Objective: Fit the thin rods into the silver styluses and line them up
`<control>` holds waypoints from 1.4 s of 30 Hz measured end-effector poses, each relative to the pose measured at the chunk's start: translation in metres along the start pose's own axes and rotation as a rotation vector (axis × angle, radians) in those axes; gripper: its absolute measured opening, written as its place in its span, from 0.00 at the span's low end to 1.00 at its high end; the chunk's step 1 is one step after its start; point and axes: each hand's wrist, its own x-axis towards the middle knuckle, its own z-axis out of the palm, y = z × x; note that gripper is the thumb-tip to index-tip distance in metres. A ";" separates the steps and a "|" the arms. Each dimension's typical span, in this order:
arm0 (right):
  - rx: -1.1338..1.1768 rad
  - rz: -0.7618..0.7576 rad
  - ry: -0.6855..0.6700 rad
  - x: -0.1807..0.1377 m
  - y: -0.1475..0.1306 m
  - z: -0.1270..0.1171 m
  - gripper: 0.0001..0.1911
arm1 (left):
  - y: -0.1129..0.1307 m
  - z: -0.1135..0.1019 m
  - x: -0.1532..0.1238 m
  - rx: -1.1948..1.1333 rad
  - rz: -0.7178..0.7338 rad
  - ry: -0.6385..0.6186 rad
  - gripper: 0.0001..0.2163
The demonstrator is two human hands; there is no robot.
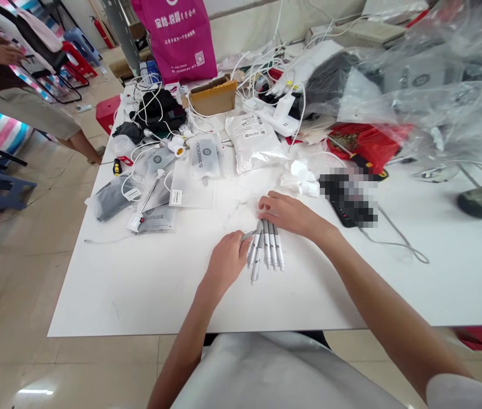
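Observation:
Several white-and-grey pens (pixel 267 245) lie side by side on the white table (pixel 138 295), fanned slightly, with their white ends toward me. My right hand (pixel 286 213) curls its fingers over the far ends of these pens and hides their tips. Just left of the row, my left hand (pixel 226 258) is closed with the thumb on top. A short grey length of a pen (pixel 247 234) sticks out from it toward the row; the rest is covered by the hand.
Bagged pouches (pixel 204 156), a white parcel (pixel 254 142) and tangled white cables lie behind. Near my right arm is a black device (pixel 343 213), partly blurred, with a grey cable. Clear plastic bags (pixel 432 85) fill the back right. Another person (pixel 15 79) stands at far left.

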 end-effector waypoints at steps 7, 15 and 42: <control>-0.153 0.005 -0.253 0.024 -0.007 -0.004 0.05 | -0.005 0.003 -0.001 0.000 -0.030 0.011 0.07; 0.574 0.125 0.339 -0.021 -0.035 -0.008 0.10 | 0.000 -0.001 -0.009 0.203 -0.023 -0.046 0.08; 1.127 -0.023 0.287 -0.038 -0.096 0.003 0.15 | 0.020 -0.030 -0.005 -0.904 0.071 -0.039 0.13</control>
